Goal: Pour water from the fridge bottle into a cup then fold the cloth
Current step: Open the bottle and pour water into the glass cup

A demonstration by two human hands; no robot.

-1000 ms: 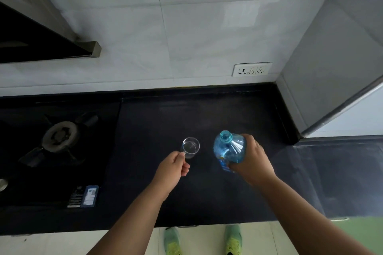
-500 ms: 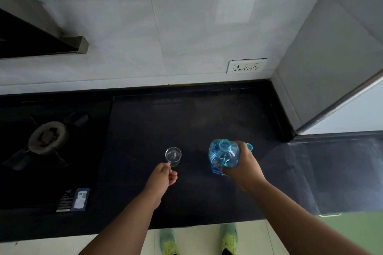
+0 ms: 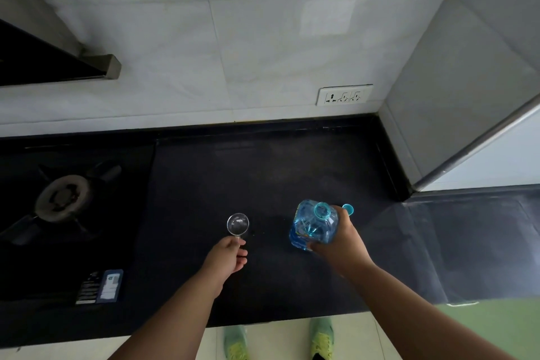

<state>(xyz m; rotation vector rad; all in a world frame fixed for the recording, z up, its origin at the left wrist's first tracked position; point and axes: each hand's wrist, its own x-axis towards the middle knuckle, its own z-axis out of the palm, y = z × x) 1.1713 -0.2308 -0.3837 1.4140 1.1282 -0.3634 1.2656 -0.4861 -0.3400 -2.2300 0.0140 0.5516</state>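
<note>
A small clear glass cup (image 3: 238, 224) stands upright on the black countertop (image 3: 263, 172). My left hand (image 3: 227, 254) touches its near side with thumb and fingers curled around the base. A blue transparent water bottle (image 3: 314, 225) with an open mouth stands to the right of the cup, roughly upright. My right hand (image 3: 340, 238) grips its right side, and the blue cap (image 3: 347, 209) shows at my fingertips. No cloth is in view.
A gas stove burner (image 3: 62, 197) sits on the left with a label (image 3: 100, 286) near its front. A wall socket (image 3: 344, 95) is on the tiled back wall. A grey panel (image 3: 467, 82) rises at the right. My shoes (image 3: 321, 336) show below the counter edge.
The bottle has come upright from its tilt towards the cup, and it stands farther right of the cup. My left hand stays on the cup. The view shifted slightly.
</note>
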